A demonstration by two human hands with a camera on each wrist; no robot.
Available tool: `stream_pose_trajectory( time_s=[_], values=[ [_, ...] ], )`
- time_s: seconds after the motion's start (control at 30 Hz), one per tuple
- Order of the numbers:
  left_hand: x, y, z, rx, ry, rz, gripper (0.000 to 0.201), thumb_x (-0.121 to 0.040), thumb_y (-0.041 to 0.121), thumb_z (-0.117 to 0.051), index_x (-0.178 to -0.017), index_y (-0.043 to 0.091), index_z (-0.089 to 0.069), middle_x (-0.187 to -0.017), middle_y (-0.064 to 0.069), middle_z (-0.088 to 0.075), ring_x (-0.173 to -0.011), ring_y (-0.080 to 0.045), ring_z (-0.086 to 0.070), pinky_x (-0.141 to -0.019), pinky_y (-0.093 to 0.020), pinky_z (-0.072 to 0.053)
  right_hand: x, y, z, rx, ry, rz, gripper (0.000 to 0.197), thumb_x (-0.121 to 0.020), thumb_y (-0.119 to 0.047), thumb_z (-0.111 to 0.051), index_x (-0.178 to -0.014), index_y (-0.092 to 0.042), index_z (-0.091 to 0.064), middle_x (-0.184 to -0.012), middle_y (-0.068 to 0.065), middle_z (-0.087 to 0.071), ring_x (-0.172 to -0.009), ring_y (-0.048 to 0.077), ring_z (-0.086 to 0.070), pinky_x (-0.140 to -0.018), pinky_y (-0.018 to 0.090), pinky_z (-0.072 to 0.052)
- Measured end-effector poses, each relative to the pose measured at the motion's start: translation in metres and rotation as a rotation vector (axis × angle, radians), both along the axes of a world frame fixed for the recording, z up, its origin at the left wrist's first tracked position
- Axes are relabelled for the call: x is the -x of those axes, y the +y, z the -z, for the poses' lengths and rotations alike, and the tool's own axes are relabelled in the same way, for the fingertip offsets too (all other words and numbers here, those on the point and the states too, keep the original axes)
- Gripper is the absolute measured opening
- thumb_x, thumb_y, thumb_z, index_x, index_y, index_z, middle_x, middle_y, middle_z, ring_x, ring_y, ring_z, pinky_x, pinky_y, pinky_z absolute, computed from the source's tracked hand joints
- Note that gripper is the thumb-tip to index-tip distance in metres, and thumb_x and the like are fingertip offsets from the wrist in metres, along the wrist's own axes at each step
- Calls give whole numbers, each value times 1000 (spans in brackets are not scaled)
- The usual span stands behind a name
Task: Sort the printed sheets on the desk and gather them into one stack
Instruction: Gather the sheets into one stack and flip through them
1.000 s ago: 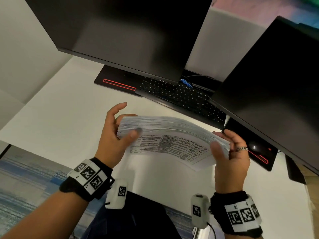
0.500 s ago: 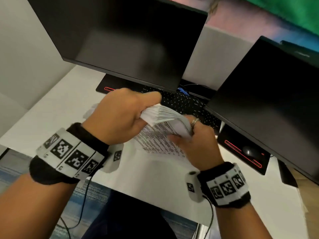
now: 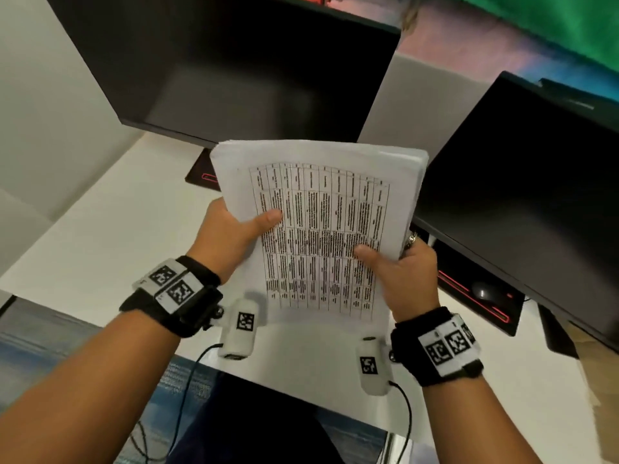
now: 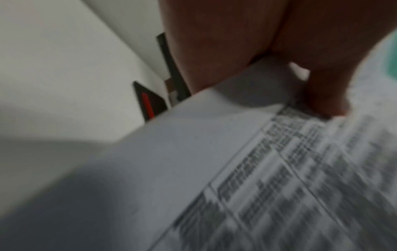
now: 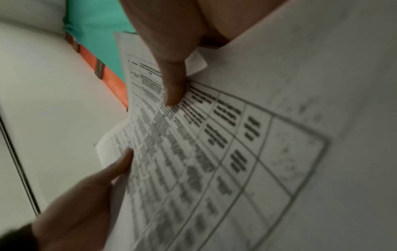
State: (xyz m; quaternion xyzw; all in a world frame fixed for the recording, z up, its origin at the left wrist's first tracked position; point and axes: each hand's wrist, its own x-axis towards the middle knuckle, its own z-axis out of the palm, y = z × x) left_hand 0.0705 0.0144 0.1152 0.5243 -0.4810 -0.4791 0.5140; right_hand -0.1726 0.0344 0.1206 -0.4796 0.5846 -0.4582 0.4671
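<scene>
Both hands, left hand [image 3: 231, 236] and right hand [image 3: 407, 272], pinch the stack of printed sheets [image 3: 321, 209] by its side edges, above the worktop [image 3: 100, 229].

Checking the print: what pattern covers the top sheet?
A black ruled table on the white top sheet, clearest in the head view.

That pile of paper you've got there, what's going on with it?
A person is holding a thick stack of printed sheets up over a white desk, its top page showing a printed table. The left hand grips the stack's left edge, thumb on the page. The right hand grips the right edge the same way. Two dark monitors stand behind. The sheets look gathered into one stack.
</scene>
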Motion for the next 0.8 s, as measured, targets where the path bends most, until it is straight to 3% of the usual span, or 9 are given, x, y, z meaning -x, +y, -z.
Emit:
stream_pose_trajectory(
  time_s=[0.1, 0.2, 0.27, 0.3, 0.37, 0.43, 0.57, 0.63, 0.8],
  values=[
    [24, 9, -1, 156, -192, -232, 21, -86, 16, -72, -106, 18, -66, -93, 16, -68, -86, 13, -66, -75, -10, -54, -5, 7, 9, 129, 58, 123, 19, -78, -7, -80, -87, -22, -72, -85, -3, -75, -78, 19, -71, -64, 46, -61],
    [41, 27, 16, 226, -208, -271, 25, -85, 21, -73, -107, 18, -63, -94, 19, -65, -84, 18, -63, -70, -2, -48, -15, 21, 23, 192, 115, 177, 41, -81, -10, -79, -80, -49, -68, -80, -31, -69, -74, -4, -68, -70, 36, -62],
    [38, 32, 32, 136, -106, -185, 47, -79, 23, -79, -118, 11, -57, -102, 17, -63, -91, 14, -64, -73, -4, -48, -17, 29, 39, 135, 58, 207, 60, -80, -8, -80, -84, -65, -63, -86, -34, -68, -82, -4, -67, -78, 36, -60],
    [35, 31, 39, 125, -60, -158, 58, -74, 24, -83, -121, 12, -50, -105, 19, -59, -94, 10, -63, -75, -7, -50, -14, 31, 46, 89, 9, 241, 57, -77, -9, -83, -86, -62, -64, -89, -27, -71, -86, 2, -69, -80, 40, -60],
    [30, 28, 43, 158, -47, -122, 64, -70, 35, -82, -116, 20, -40, -103, 29, -51, -94, 4, -58, -75, -13, -51, -6, 32, 53, 64, -13, 287, 46, -69, -16, -88, -98, -44, -67, -98, -8, -75, -94, 13, -72, -80, 44, -61],
    [32, 25, 37, 188, -32, -85, 73, -71, 53, -76, -116, 11, -37, -96, 35, -50, -87, 6, -56, -70, -12, -50, 1, 30, 52, 105, -1, 264, 53, -66, -16, -89, -111, -28, -63, -105, 1, -73, -97, 18, -73, -78, 41, -62],
    [39, 16, 21, 298, 25, -109, 84, -77, 73, -56, -119, 3, -39, -95, 8, -55, -79, 0, -55, -67, -13, -46, 6, 22, 39, 190, -95, 243, 60, -61, -27, -89, -113, -34, -61, -106, 3, -72, -96, 22, -73, -75, 40, -61],
    [40, 14, 18, 315, 14, -133, 74, -83, 67, -54, -121, 5, -43, -94, -5, -52, -79, -9, -53, -70, -19, -46, 7, 20, 33, 252, -129, 228, 58, -66, -29, -87, -117, -27, -59, -104, 1, -71, -96, 22, -72, -75, 38, -61],
    [41, 3, 13, 291, 20, -162, 45, -91, 35, -44, -125, 8, -52, -92, -9, -59, -85, -24, -56, -76, -42, -47, 3, 15, 20, 334, -188, 244, 22, -89, -19, -62, -109, -13, -59, -87, -15, -71, -82, 8, -71, -65, 24, -59]
  ],
)
